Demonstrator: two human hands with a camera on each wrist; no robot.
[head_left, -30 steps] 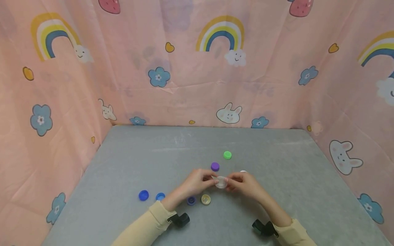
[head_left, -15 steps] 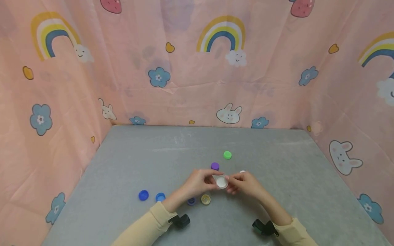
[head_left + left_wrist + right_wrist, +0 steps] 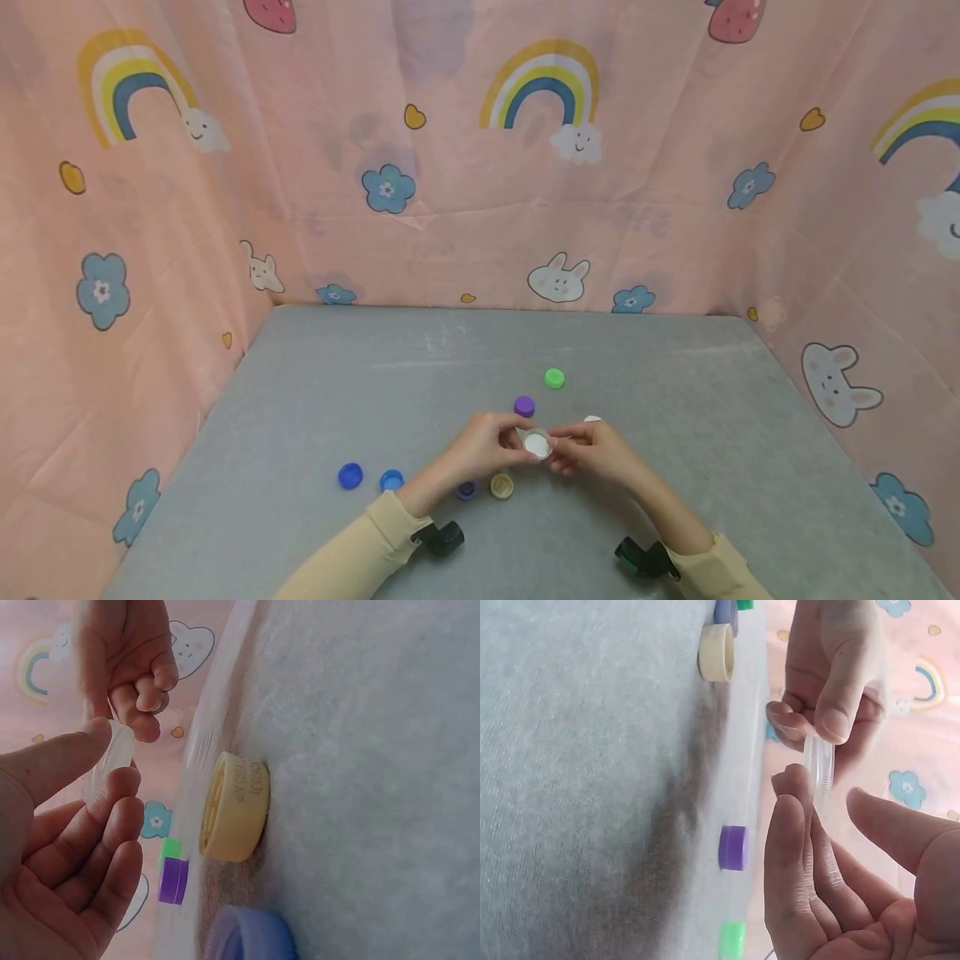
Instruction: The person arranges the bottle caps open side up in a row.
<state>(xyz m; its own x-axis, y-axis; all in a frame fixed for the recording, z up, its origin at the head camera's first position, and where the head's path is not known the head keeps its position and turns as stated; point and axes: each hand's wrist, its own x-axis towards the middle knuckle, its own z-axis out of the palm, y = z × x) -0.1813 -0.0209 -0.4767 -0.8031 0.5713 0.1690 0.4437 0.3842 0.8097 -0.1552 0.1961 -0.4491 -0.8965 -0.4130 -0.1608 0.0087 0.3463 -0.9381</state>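
Note:
A whitish translucent bottle cap (image 3: pixel 537 445) is raised above the grey table between the two hands, its round face toward the head camera. My left hand (image 3: pixel 487 442) pinches its edge; the left wrist view shows the left thumb (image 3: pixel 91 741) pressed on the cap's side. My right hand (image 3: pixel 600 450) is at the cap's other side. In the right wrist view its thumb (image 3: pixel 866 810) stands apart from the cap, while its extended fingers (image 3: pixel 786 825) reach the cap's lower end; whether they touch is hard to tell.
Beyond the hands lie a purple cap (image 3: pixel 524 406) and a green cap (image 3: pixel 554 378). A white cap (image 3: pixel 592 418) is partly hidden behind the right hand. Nearer are a cream cap (image 3: pixel 502 486), a violet-blue cap (image 3: pixel 467 490) and two blue caps, one dark (image 3: pixel 350 476), one lighter (image 3: pixel 392 481).
The held cap has tilted and turned between the fingers, its white face now showing more than a second ago. The right fingers have shifted slightly at its edge. The caps on the table stay put.

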